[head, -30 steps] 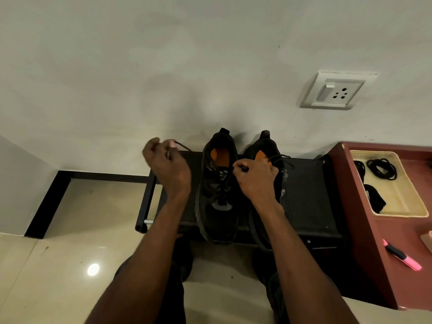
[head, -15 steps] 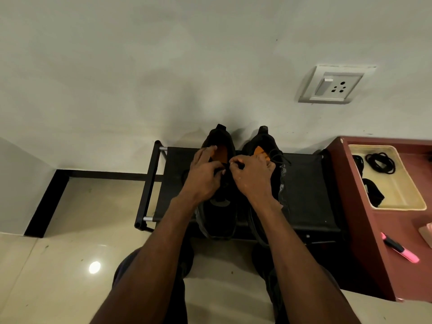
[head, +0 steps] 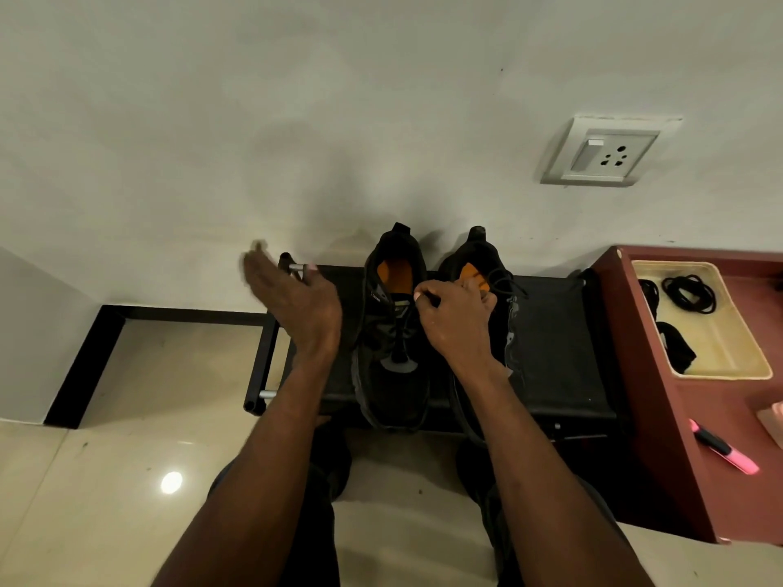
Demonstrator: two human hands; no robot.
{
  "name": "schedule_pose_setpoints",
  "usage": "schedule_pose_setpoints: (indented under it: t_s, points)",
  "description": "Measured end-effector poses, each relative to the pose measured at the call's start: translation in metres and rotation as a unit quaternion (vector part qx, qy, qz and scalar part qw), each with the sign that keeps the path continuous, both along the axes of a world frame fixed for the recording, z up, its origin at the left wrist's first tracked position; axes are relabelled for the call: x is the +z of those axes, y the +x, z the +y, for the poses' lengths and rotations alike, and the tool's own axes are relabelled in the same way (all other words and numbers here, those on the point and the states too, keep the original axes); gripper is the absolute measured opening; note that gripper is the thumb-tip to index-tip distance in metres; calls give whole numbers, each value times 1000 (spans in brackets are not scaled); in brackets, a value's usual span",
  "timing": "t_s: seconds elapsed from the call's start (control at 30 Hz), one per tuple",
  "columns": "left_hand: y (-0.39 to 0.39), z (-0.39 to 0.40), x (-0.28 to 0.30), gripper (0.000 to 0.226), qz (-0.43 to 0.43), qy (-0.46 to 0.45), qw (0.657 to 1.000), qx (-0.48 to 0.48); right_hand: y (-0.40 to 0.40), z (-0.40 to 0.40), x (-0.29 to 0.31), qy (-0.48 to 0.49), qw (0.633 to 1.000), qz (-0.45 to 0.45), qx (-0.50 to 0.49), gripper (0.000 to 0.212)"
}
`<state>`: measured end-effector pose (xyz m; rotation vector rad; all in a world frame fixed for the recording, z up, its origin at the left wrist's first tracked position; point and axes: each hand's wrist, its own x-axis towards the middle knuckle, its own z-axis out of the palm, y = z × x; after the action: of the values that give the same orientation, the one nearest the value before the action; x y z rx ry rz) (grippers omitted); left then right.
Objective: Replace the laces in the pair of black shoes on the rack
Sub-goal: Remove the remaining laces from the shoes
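Two black shoes with orange insoles stand side by side on a black rack [head: 559, 353] against the wall. My right hand [head: 453, 324] pinches a black lace at the top eyelets of the left shoe [head: 394, 374] and covers part of the right shoe [head: 515, 332]. A loose lace loop shows on the right shoe's far side. My left hand [head: 301, 307] is raised over the rack's left end, blurred, with its fingers stretched toward the wall. No lace shows in the left hand.
A dark red low table [head: 678, 438] stands right of the rack. On it are a cream tray [head: 720, 332] with coiled black laces [head: 688, 294] and a pink highlighter [head: 724, 453]. A wall socket [head: 606, 152] is above. My knees are on the tiled floor below.
A second ago my left hand was out to the left with a lace. It came to the left shoe's tongue and has now swung out left again. My right hand stayed at the eyelets.
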<state>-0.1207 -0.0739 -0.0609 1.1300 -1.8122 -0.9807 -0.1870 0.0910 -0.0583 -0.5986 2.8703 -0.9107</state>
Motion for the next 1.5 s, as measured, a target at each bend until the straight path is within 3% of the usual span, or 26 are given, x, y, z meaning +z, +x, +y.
schedule_pose_setpoints:
  t_s: [0.07,0.13,0.23,0.57,0.67,0.73,0.87,0.97,1.03,1.1,1.17,1.23,1.33,1.4,1.43,1.5]
  points:
    - [0,12,0,30,-93,9,988,-125,3,-3,-2,6,1000,20,9,25]
    - [-2,25,-3,39,-194,2,954,-227,6,-5,-4,12,999,36,11,27]
    - [-5,29,-6,43,-248,-24,938,-240,9,-7,-6,20,998,59,6,28]
    - [5,16,-8,25,-231,-31,946,-225,3,3,-5,13,999,18,-32,22]
    - [4,25,-8,23,-155,-32,957,-244,1,5,-8,-1,1000,-10,-5,23]
    - [0,29,-11,28,-141,-43,935,-324,-3,8,-11,-15,1000,-23,6,24]
    - [-1,36,-15,35,-259,-91,842,-465,-10,11,-10,-31,998,-51,12,21]
    - [-1,28,-17,32,-283,-97,820,-488,-12,8,-12,-26,998,-51,14,20]
    - [0,24,-16,20,-257,-82,834,-481,-11,7,-13,-24,999,-45,12,20]
    - [3,22,-12,18,-197,-7,862,-468,-9,6,-11,-19,999,-37,8,20]
    - [5,24,-5,33,-112,129,887,-429,-10,4,-8,-14,1000,-25,4,18]
    - [4,27,3,16,1,295,898,-326,-12,4,-7,-28,999,-21,-9,17]
    - [3,37,3,23,124,519,834,-140,-12,4,-7,-42,999,-27,-11,16]
    - [2,39,-1,23,124,557,819,-52,-9,2,-7,-32,999,-10,0,16]
    - [2,41,-2,17,108,543,832,-42,-8,1,-7,-28,1000,-4,4,17]
    - [1,44,3,13,46,437,894,-86,-6,1,-7,-26,1000,-3,5,17]
